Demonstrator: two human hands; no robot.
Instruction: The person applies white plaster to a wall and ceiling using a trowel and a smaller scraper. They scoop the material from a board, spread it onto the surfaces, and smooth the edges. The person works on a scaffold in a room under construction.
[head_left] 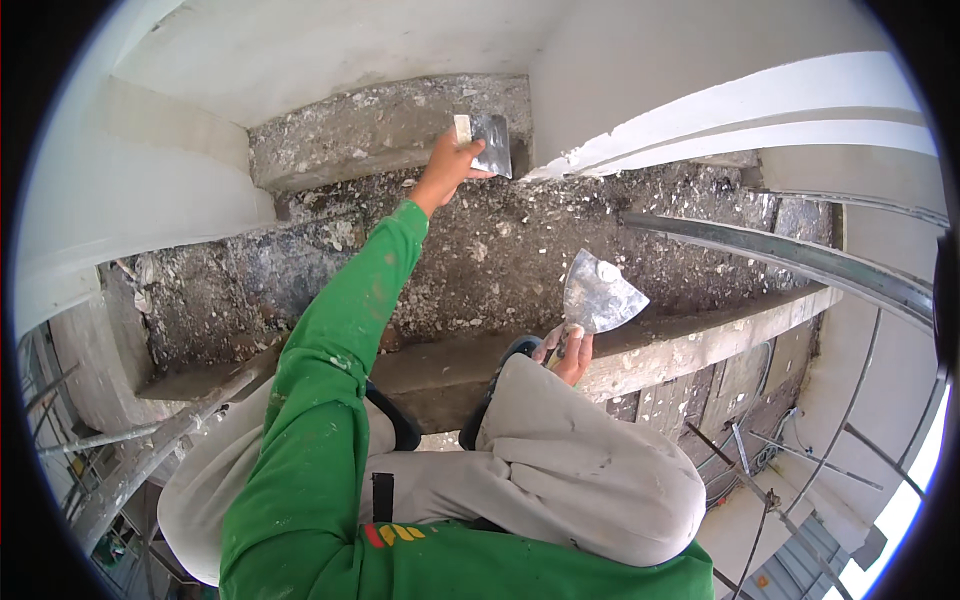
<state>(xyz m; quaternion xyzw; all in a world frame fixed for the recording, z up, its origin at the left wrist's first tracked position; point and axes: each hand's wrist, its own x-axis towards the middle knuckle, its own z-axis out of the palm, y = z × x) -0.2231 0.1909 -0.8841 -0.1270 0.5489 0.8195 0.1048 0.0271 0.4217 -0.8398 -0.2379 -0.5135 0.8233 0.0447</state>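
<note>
My left hand (448, 168), at the end of a green sleeve, reaches out to the far concrete step. It grips a flat rectangular filling blade (493, 146) with a pale strip along one edge. The blade is held by the inner corner where the step meets the white wall. Nearer to me, beside my right knee, my right hand (572, 357) is closed round the handle of a putty knife (600, 298). Its wide, flared blade points up and away, smeared white with a small lump of white paste (607, 271) on it. My knee hides the right forearm.
A debris-strewn ledge (470, 255) runs across in front, bounded by a concrete edge (700, 345). A metal channel (790, 252) crosses at right. Scaffold poles (170, 440) stand at lower left; rods and cables hang over a drop at lower right. White walls (690, 70) enclose the far side.
</note>
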